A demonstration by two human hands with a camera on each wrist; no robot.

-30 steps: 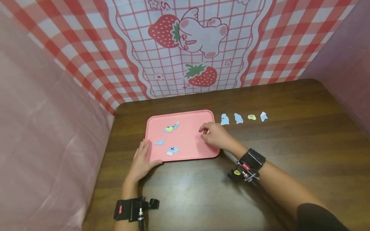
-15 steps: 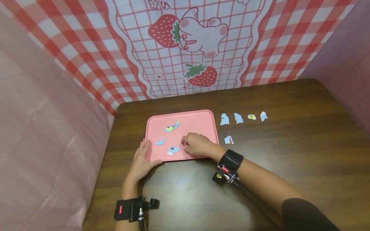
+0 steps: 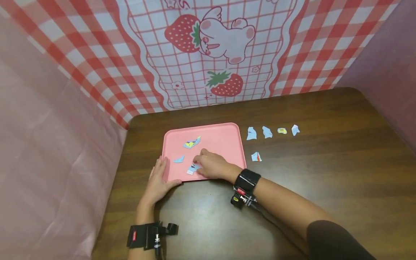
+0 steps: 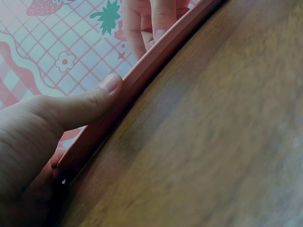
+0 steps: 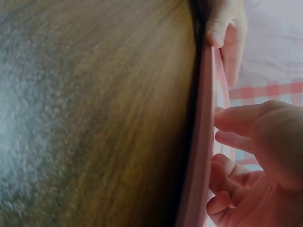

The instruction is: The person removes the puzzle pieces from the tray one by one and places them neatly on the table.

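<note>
In the head view, a pink tray lies on the table with three irregular, light-blue printed paper pieces in it. My left hand rests at the tray's front left corner, fingers along the left edge and thumb on the front rim. My right hand reaches over the front of the tray, its thumb and index tips apart beside the blue-and-white paper piece, partly covering it; contact is hard to tell. A plain blue paper piece lies left of it, and a blue-and-yellow paper piece behind.
Right of the tray, several paper pieces stand in a row on the brown wooden table. One paper piece with a red mark lies in front of them. A checked strawberry cloth hangs behind the table.
My right hand has moved left from the tray's right edge to the blue-and-white paper piece, uncovering the red-marked piece on the table. My left hand has stayed at the tray corner.
</note>
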